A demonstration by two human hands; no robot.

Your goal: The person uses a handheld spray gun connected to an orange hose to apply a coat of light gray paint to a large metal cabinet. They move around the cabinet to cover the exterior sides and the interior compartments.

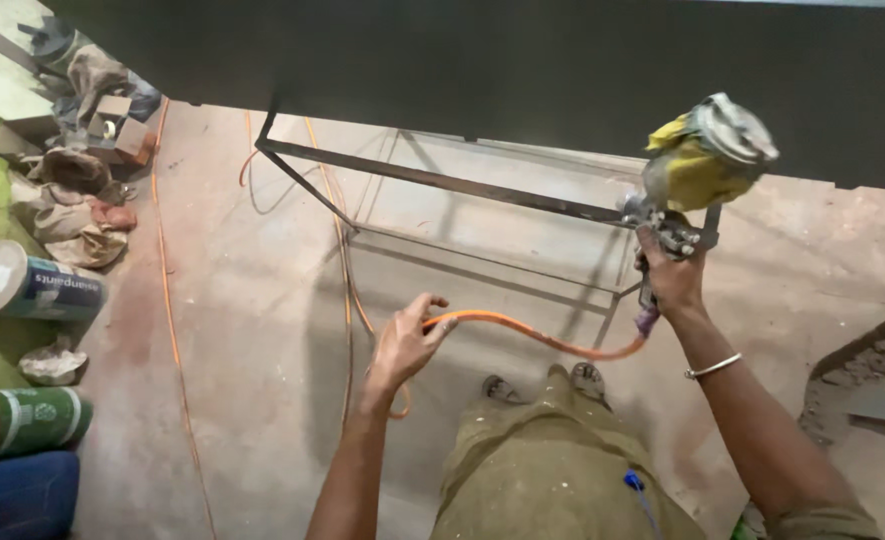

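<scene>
My right hand [670, 275] grips the handle of a spray gun [697, 165] with a paint-smeared yellow cup on top, held up near the edge of a large dark panel [482, 70]. An orange air hose [542, 338] runs from the base of the gun in a sagging curve to my left hand [405, 342], which pinches it between fingers and thumb. My legs in paint-spattered trousers and my feet [547, 385] stand on the concrete floor below.
A dark metal frame [432, 180] holds up the panel. Thin orange hose lines [170, 300] trail across the floor. At the left lie rags and boxes [87, 170], a paint can on its side [27, 283], a green can [27, 420] and a blue container [17, 497].
</scene>
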